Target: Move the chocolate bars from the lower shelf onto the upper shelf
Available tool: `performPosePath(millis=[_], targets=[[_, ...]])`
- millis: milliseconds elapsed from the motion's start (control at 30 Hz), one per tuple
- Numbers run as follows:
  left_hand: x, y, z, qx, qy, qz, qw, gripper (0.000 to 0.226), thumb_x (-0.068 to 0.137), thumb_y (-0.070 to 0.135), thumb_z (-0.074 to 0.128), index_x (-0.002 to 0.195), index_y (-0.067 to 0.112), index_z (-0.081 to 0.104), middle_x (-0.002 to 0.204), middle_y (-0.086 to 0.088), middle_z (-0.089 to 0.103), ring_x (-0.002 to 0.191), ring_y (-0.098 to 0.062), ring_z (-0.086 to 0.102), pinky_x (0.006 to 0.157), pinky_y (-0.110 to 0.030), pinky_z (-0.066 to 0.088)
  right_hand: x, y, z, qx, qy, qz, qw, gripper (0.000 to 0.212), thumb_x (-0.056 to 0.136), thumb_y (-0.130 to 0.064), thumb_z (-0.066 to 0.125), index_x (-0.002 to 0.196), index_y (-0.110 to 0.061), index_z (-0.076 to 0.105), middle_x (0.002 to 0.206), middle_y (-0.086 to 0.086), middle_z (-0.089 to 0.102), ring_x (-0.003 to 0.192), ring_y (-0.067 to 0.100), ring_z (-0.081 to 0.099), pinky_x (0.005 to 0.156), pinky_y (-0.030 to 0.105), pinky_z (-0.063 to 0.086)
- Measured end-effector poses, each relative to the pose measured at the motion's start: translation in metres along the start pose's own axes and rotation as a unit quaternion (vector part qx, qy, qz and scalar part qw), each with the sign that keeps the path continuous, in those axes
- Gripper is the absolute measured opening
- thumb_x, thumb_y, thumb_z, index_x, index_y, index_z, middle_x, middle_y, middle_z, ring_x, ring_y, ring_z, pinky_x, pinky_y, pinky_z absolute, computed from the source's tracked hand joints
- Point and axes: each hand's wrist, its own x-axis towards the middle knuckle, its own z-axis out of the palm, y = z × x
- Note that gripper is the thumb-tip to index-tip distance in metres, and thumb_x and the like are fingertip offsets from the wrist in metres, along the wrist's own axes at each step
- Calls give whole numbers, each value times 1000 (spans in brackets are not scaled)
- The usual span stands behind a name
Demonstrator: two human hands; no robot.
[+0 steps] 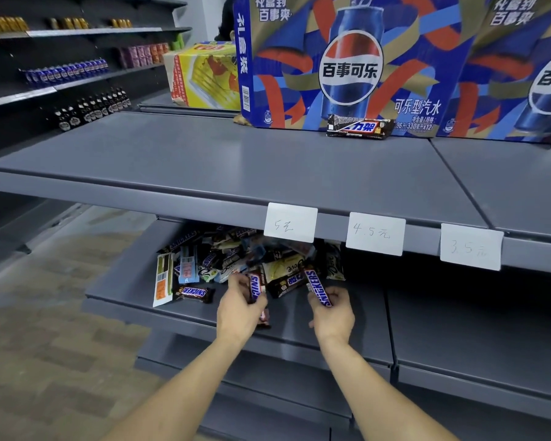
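A brown Snickers bar (257, 286) is gripped in the left hand (240, 308), another brown Snickers bar (317, 286) in the right hand (333, 313), above the grey lower shelf's (331, 326) front edge. Risk: bars snagged under the grey upper shelf's (204, 163) lip, dislodging white paper price tags (290, 222).

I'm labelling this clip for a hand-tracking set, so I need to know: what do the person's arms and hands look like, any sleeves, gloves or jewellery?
Both forearms are bare up to the bottom edge of the picture, with no sleeve in view. The left hand and the right hand wear no gloves. No watch, bracelet or ring shows on either wrist or on the visible fingers. No tattoos or markings can be seen.
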Motion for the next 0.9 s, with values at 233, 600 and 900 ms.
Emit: performPosePath(millis=[233,600,900], targets=[[-5,-7,22,55,-52,-42,996,43,90,24,61,127,35,41,72,0,67,55,-18,67,57,-41,59,-5,-17,6,166,85,185,965,24,91,-26,65,103,-14,49,79,10,66,37,17,55,35,22,39],[7,-3,9,287,-114,113,945,38,94,33,55,132,34,55,113,5,56,108,-19,53,86,-32,48,-24,-41,-7,309,-52,291,904,17,98,-4,47,107,-1,60,70,16,65,40,14,58,37,20,46],[19,-17,5,377,-154,214,888,41,92,39,58,133,39,51,134,8,49,126,-19,37,101,-33,33,-3,-7,-26,-168,-126,-54,976,25,89,-8,58,104,-26,65,103,-2,70,81,14,68,71,32,57]])
